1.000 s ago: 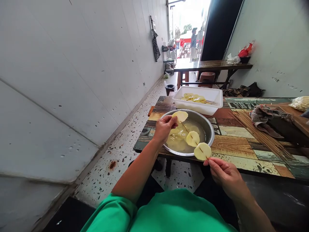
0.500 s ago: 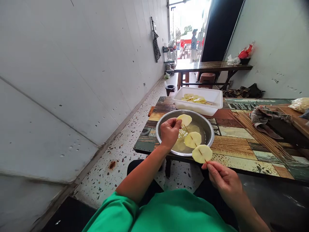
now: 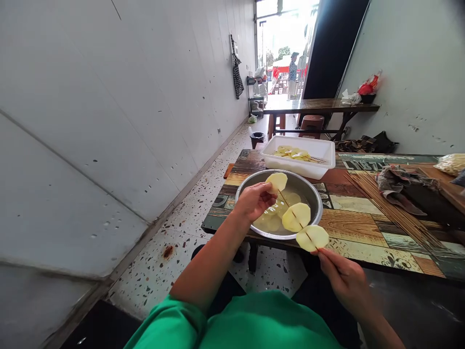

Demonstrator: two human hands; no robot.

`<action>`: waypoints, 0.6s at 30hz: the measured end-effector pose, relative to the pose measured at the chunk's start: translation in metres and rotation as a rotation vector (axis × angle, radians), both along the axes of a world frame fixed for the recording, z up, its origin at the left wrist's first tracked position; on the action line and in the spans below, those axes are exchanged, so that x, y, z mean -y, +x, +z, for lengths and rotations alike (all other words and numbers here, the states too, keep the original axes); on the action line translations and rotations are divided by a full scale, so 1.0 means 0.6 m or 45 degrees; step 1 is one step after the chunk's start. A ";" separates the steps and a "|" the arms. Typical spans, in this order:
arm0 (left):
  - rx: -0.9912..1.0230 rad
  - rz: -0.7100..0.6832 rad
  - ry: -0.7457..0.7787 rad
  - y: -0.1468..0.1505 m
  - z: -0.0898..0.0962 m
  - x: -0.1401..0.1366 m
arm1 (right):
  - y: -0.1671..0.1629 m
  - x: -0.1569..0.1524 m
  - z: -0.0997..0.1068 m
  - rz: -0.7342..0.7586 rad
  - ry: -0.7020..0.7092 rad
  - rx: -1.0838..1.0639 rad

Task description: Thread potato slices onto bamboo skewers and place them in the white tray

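Since half a second ago, the right hand (image 3: pixel 345 278) and the two lower slices (image 3: pixel 290 220) on the stick (image 3: pixel 284 199) have shifted slightly rightward, widening the gap to the top slice (image 3: pixel 278 180). The right hand pinches the stick's near end, while the left hand (image 3: pixel 254 201) grips the top slice by its edge above the metal basin (image 3: pixel 313 194) on the tabletop (image 3: pixel 348 225); the lowest slice reaches past the basin's near rim in view.
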State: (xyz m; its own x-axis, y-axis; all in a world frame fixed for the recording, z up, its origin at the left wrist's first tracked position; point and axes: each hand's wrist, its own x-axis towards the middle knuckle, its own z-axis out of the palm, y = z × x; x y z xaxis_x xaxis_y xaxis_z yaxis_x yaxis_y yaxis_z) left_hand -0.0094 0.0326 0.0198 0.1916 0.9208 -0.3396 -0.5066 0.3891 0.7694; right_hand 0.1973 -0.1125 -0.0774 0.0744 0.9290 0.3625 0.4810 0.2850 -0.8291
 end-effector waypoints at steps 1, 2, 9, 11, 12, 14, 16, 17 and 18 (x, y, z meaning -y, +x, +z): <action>0.011 -0.065 -0.012 -0.003 0.004 0.002 | 0.008 -0.002 -0.005 0.029 -0.030 -0.023; 0.016 -0.115 -0.009 -0.006 0.007 0.005 | 0.015 -0.005 -0.009 0.068 -0.084 -0.063; -0.174 0.029 0.310 0.003 -0.004 0.018 | 0.035 -0.009 -0.010 0.191 -0.208 -0.101; -0.298 0.166 0.454 0.011 -0.017 0.019 | 0.023 -0.002 -0.008 0.093 -0.025 0.073; -0.363 0.240 0.535 0.015 -0.023 0.020 | 0.016 0.002 -0.007 0.037 0.086 0.162; -0.469 0.361 0.662 0.022 -0.032 0.021 | 0.001 0.010 -0.007 -0.059 0.303 0.316; -0.498 0.394 0.699 0.026 -0.034 0.022 | -0.010 0.016 -0.008 -0.115 0.449 0.416; -0.469 0.382 0.674 0.027 -0.032 0.023 | -0.013 0.017 -0.008 -0.124 0.482 0.434; -0.413 0.353 0.620 0.027 -0.028 0.023 | -0.013 0.017 -0.008 -0.122 0.481 0.429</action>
State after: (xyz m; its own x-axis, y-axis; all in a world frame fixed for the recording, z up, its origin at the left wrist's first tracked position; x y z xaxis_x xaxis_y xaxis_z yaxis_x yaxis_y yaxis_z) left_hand 0.0069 0.0188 0.0029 -0.1174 0.9847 0.1287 -0.2504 -0.1547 0.9557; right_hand 0.1894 -0.1226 -0.0820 -0.0257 0.7233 0.6900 0.7423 0.4761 -0.4714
